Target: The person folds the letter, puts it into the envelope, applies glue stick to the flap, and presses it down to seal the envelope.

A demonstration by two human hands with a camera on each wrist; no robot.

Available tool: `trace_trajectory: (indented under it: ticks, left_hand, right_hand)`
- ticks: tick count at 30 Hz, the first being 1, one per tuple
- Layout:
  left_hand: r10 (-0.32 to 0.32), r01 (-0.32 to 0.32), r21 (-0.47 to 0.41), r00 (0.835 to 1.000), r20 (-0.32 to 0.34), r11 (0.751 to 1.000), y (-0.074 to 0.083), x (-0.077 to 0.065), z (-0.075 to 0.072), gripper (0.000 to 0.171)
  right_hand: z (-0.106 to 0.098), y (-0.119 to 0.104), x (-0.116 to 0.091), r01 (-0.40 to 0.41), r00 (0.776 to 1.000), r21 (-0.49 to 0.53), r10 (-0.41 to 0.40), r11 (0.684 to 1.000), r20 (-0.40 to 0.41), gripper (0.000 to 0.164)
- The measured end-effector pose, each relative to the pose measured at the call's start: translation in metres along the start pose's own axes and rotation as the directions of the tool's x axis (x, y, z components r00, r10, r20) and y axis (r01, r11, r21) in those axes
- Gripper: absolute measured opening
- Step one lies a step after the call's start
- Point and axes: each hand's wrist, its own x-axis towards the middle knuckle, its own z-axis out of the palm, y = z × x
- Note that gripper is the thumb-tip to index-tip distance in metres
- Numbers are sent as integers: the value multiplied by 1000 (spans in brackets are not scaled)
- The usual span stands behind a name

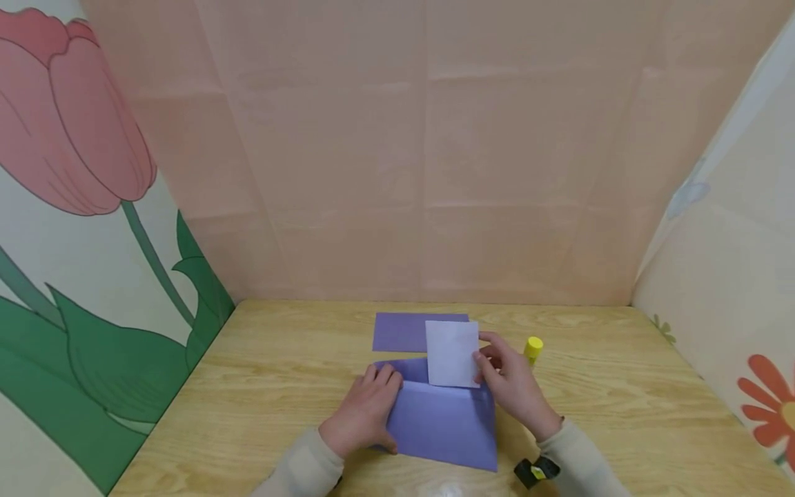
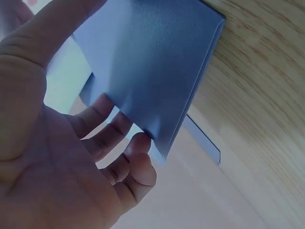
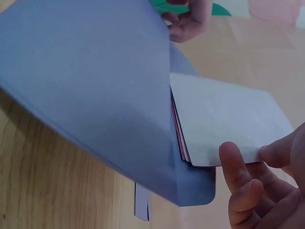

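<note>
A purple envelope (image 1: 444, 424) stands tilted over the table, its opening toward the back. My left hand (image 1: 363, 407) grips its left side, fingertips over the opening's edge and thumb low at the side. In the left wrist view, bent fingers (image 2: 97, 114) meet the edge of the envelope (image 2: 147, 62). With thumb and fingers my right hand (image 1: 512, 386) pinches the right edge of a white card (image 1: 450, 352) at the opening. Seen from the right wrist, red and dark edges show under the white card (image 3: 224, 119), like a thin stack, its near end at the envelope's mouth.
Behind the envelope a flat purple rectangle (image 1: 400, 331) lies on the wooden table (image 1: 298, 366). A yellow-capped stick (image 1: 533, 347) stands just beyond my right hand. A pink backdrop (image 1: 422, 172) closes off the back, with flower-printed panels on both sides.
</note>
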Motion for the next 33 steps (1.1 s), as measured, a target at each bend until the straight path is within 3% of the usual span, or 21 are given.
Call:
trace_trajectory:
  ticks: [7,13,25,30,33]
  left_hand:
    - [9,-8,37,1000,-26,999,2,-2,0,92]
    - [31,-26,84,998,-62,996,4,-2,1,94]
    - [24,-18,92,997,-68,996,7,-5,0,93]
    - [26,-19,94,997,-74,995,7,-5,0,93]
    - [20,-14,92,998,-64,996,7,-5,0,92]
  right_hand:
    - [3,2,1,127,992,-92,-128,988,-10,32]
    - [3,-4,1,143,990,-172,-141,975,25,36]
    - [9,-6,1,156,987,-341,-131,927,95,25]
    - [13,-9,-1,138,990,-391,-125,910,57,25]
    - [17,-8,-2,186,981,-422,-194,887,23,24]
